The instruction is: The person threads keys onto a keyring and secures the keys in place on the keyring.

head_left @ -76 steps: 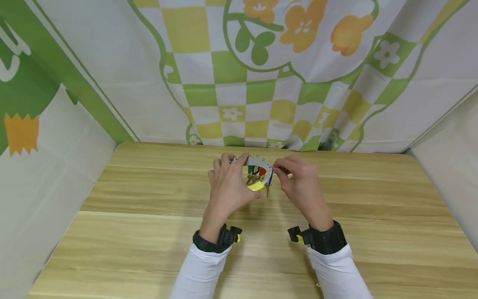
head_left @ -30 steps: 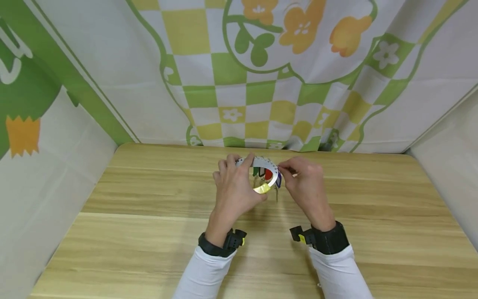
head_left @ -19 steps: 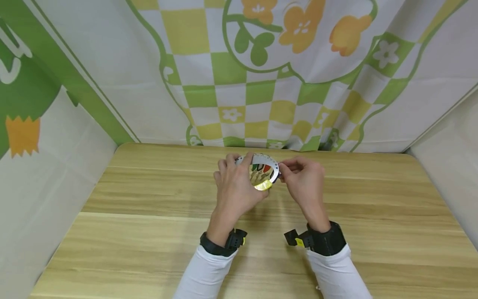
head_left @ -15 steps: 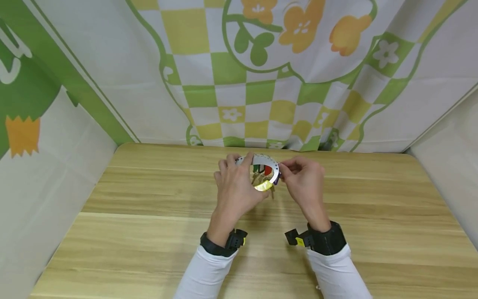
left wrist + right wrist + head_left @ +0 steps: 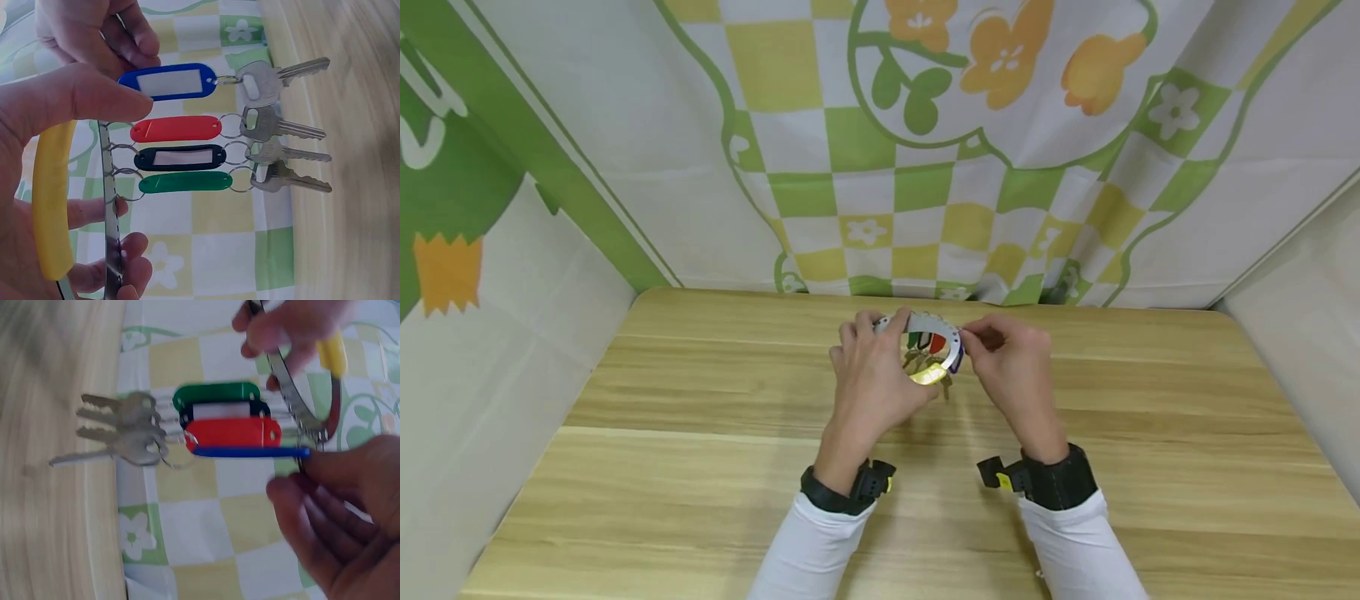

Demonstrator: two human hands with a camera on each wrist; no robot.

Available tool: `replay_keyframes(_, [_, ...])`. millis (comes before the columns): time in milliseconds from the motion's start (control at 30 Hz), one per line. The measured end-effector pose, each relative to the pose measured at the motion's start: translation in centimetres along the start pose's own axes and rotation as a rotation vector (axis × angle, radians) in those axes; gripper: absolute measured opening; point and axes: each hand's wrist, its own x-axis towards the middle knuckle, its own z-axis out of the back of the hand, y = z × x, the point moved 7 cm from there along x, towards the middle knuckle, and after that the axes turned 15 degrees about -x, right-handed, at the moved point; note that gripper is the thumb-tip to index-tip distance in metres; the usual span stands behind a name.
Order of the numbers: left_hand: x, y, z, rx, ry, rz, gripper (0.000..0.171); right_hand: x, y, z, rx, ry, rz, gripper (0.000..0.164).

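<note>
My left hand point(image 5: 871, 367) grips a large metal key holder ring point(image 5: 953, 340), its thumb by the yellow grip point(image 5: 929, 374) and its fingers over the far rim. From the perforated band hang a green key tag point(image 5: 185, 182), a black one point(image 5: 142, 157) and a red one point(image 5: 178, 128), each with a key on a small split ring. At the band's right end my right hand point(image 5: 1017, 371) pinches a blue key tag point(image 5: 169, 82) by its end, thumb against forefinger. I cannot tell whether its split ring is through the band. A silver key point(image 5: 259, 84) dangles from this tag.
Both hands are above a wooden table point(image 5: 700, 375). A curtain point(image 5: 865, 192) with checks and flowers hangs along its far edge, and pale panels point(image 5: 1300, 250) flank the sides. A black camera strap point(image 5: 1060, 479) circles each wrist.
Both hands and the key holder have shifted slightly right since the earliest frame. The blue tag and its key have swung about by the rim, while both hands keep their hold.
</note>
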Motion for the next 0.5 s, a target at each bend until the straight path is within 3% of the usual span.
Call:
replay_keyframes(233, [0.09,-0.05,-0.12,0.014,-0.006,0.008,0.093,-0.20,-0.04,0.28,-0.071,-0.068,-0.078,0.008])
replay_keyframes(500, [0.06,-0.13,-0.23,0.012,-0.002,-0.009,0.092,-0.12,-0.53,-0.09,-0.044,0.019,-0.142,0.009])
